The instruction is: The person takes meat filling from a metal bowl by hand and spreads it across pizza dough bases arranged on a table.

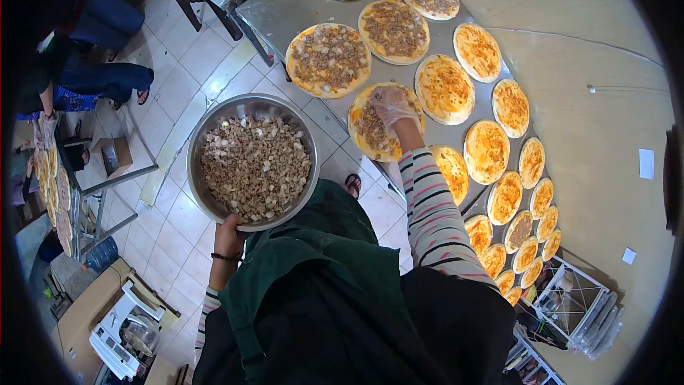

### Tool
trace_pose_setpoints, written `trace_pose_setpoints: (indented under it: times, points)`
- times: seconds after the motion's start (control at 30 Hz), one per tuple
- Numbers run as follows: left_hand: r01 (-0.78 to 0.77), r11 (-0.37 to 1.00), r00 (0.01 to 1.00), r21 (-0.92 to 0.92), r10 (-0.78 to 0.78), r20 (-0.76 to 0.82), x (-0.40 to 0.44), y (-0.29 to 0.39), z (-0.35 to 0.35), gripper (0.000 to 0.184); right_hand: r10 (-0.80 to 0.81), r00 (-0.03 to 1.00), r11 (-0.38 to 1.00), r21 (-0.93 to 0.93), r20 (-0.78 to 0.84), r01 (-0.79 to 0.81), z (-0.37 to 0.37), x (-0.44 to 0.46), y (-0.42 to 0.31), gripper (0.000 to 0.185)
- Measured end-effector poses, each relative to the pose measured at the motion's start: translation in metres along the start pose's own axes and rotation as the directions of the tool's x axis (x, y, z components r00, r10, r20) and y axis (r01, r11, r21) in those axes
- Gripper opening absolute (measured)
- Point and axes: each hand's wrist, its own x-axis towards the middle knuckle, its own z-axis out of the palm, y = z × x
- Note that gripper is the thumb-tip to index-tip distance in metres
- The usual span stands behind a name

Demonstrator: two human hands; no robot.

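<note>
My left hand (227, 238) grips the near rim of a large steel bowl (314, 144), with a dark bracelet on its wrist. Crumbly cooked minced meat (256, 167) with pale chunks fills much of the bowl. My right hand (394, 107), in a clear plastic glove, rests on a flat round pizza (376, 144) partly covered with the same meat. Its fingers look stretched out over the topping, their tips partly hidden by glare. Beside it lie a meat-topped pizza (328, 60) and a plain orange-topped one (444, 90).
A metal table (274, 11) carries several meat-topped and orange-topped rounds along the wall. A wire rack (570, 296) stands at its lower right end. At left, other people stand near a second table of rounds (53, 185). A white machine (128, 331) sits lower left.
</note>
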Motion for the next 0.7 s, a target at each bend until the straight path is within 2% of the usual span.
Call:
trace_pose_setpoints:
  times: [0.07, 0.1, 0.17, 0.2, 0.27, 0.4, 0.47, 0.7]
  points:
    - [0.009, 1.0, 1.0, 0.002, -0.009, -0.004, -0.001, 0.001, 0.0, 0.047, 0.114, 0.982, 0.956, 0.252, 0.15, -0.15, -0.029, -0.011, -0.019, 0.022]
    - [0.006, 1.0, 1.0, -0.002, -0.006, -0.01, -0.001, 0.001, 0.0, 0.047, 0.111, 0.982, 0.956, 0.252, 0.15, -0.147, -0.031, -0.015, -0.021, 0.022]
    - [0.002, 1.0, 1.0, -0.007, -0.002, -0.015, -0.001, 0.001, -0.001, 0.047, 0.094, 0.995, 0.933, 0.347, 0.02, -0.095, -0.034, -0.02, -0.019, 0.021]
    - [0.009, 1.0, 1.0, -0.001, -0.009, -0.018, 0.0, 0.001, -0.002, 0.047, 0.093, 0.995, 0.934, 0.345, 0.02, -0.094, -0.031, -0.021, -0.013, 0.021]
    - [0.019, 1.0, 1.0, -0.001, -0.019, -0.022, 0.0, 0.001, -0.001, 0.047, -0.076, 0.997, 0.988, 0.136, -0.014, 0.077, -0.017, -0.02, -0.001, 0.024]
    - [0.0, 1.0, 1.0, -0.018, 0.0, 0.013, -0.001, 0.003, 0.002, 0.047, -0.009, 1.0, 0.982, 0.191, 0.006, 0.008, -0.006, -0.018, 0.004, 0.022]
    - [0.0, 1.0, 1.0, -0.025, 0.0, 0.012, -0.001, 0.003, 0.003, 0.047, 0.024, 0.998, 1.0, 0.017, -0.059, -0.023, -0.01, -0.021, -0.003, 0.017]
    - [0.011, 1.0, 1.0, -0.026, -0.011, -0.004, -0.003, 0.005, 0.01, 0.047, -0.01, 0.991, 0.989, 0.144, -0.13, 0.029, 0.008, -0.021, -0.013, 0.013]
